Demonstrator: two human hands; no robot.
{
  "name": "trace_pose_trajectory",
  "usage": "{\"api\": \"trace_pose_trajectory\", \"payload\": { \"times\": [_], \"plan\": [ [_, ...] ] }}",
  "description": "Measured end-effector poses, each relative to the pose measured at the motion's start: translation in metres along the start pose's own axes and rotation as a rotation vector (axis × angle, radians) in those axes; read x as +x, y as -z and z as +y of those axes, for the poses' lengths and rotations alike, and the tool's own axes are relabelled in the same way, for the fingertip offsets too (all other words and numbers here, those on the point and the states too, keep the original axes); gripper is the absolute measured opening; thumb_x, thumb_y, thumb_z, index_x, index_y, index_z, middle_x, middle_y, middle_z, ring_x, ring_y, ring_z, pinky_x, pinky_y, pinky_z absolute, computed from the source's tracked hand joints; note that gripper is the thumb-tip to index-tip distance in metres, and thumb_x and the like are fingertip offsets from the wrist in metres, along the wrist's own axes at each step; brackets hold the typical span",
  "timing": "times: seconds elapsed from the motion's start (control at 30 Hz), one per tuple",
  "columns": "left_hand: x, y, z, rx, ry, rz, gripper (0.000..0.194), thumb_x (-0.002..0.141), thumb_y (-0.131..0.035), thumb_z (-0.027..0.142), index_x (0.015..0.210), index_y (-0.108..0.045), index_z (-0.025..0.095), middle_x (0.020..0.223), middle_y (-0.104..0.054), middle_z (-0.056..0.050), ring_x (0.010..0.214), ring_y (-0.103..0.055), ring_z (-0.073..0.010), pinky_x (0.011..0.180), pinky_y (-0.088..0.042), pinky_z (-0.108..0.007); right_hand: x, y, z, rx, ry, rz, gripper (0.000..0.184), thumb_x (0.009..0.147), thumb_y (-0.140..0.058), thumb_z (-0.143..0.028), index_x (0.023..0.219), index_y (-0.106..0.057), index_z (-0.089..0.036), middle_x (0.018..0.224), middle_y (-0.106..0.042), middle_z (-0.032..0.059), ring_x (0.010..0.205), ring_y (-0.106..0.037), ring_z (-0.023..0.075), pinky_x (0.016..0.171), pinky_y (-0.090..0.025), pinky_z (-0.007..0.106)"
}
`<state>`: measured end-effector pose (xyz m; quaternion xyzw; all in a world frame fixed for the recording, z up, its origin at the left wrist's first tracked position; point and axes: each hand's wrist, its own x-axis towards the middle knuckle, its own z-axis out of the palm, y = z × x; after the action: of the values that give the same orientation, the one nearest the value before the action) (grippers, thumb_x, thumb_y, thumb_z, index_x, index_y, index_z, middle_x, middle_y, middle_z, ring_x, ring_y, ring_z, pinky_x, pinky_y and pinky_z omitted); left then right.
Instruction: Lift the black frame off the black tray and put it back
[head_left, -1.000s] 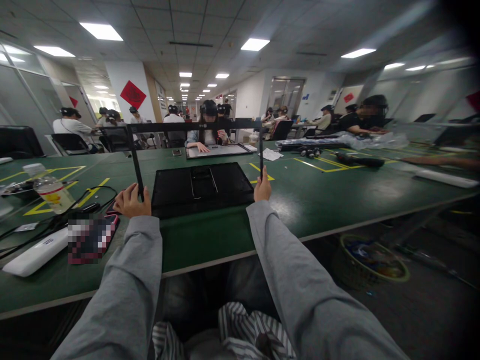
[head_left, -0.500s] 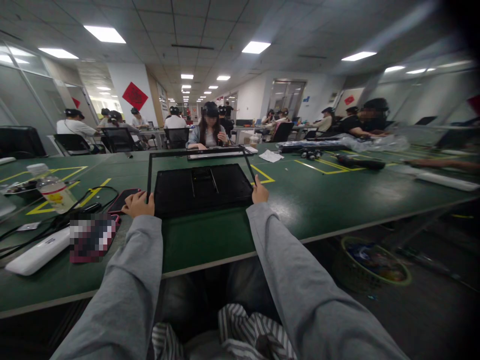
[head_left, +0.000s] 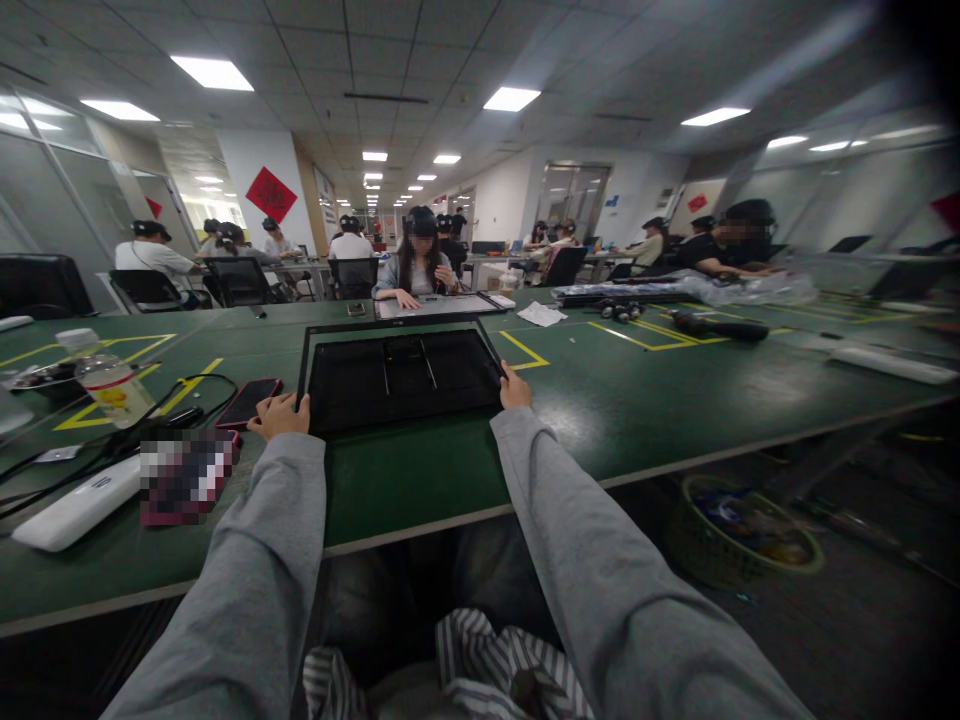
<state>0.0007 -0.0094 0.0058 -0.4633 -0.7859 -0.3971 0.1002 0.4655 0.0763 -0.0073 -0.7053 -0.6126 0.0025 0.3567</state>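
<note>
A thin black rectangular frame (head_left: 390, 324), which looks like a screen bezel, is tilted over a black panel (head_left: 349, 385) lying on the green table (head_left: 420, 490). My left hand (head_left: 280, 415) is closed around the frame's left side near the lower corner. On the opposite side, my right hand (head_left: 515, 388) grips the frame near its lower right corner. The frame's far edge stands above and beyond the panel's far edge. Two thin upright strips show near the panel's middle. My fingers partly hide the near corners.
Left are a phone (head_left: 253, 402), a second phone (head_left: 191, 480), a white bar-shaped device (head_left: 79, 505), cables and a bottle (head_left: 112, 380). Opposite sits a person (head_left: 418, 262) at a light panel. A power tool (head_left: 720, 327) lies right; a basket (head_left: 742, 530) stands below.
The frame's far edge has come down towards the panel, so it tilts less steeply. Both my hands have shifted slightly lower while keeping hold. The person opposite has moved a hand on the light panel.
</note>
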Motion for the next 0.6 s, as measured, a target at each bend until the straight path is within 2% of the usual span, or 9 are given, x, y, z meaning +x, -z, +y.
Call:
{"api": "trace_pose_trajectory", "payload": {
  "times": [0.27,0.6],
  "plan": [
    [0.003,-0.014,-0.010,0.059,0.024,-0.069,0.035,0.087,-0.048,0.049,0.100,-0.071,0.026,0.124,-0.064,-0.010,0.126,-0.037,-0.0313,0.100,-0.023,-0.060,0.000,-0.002,0.003,0.036,-0.016,-0.014,0.051,0.089,-0.043,-0.018,0.140,-0.051,-0.022,0.125,-0.066,0.0079,0.109,-0.063,0.0230,0.097,-0.047,0.038],
    [0.001,-0.005,-0.005,0.010,0.014,-0.041,0.034,0.087,-0.049,0.046,0.098,-0.072,0.024,0.122,-0.065,-0.009,0.124,-0.039,-0.0297,0.101,-0.023,-0.060,0.001,-0.003,0.004,-0.005,-0.032,-0.048,0.052,0.091,-0.043,-0.017,0.142,-0.048,-0.022,0.122,-0.067,0.0105,0.107,-0.064,0.0243,0.096,-0.046,0.039]
  ]
}}
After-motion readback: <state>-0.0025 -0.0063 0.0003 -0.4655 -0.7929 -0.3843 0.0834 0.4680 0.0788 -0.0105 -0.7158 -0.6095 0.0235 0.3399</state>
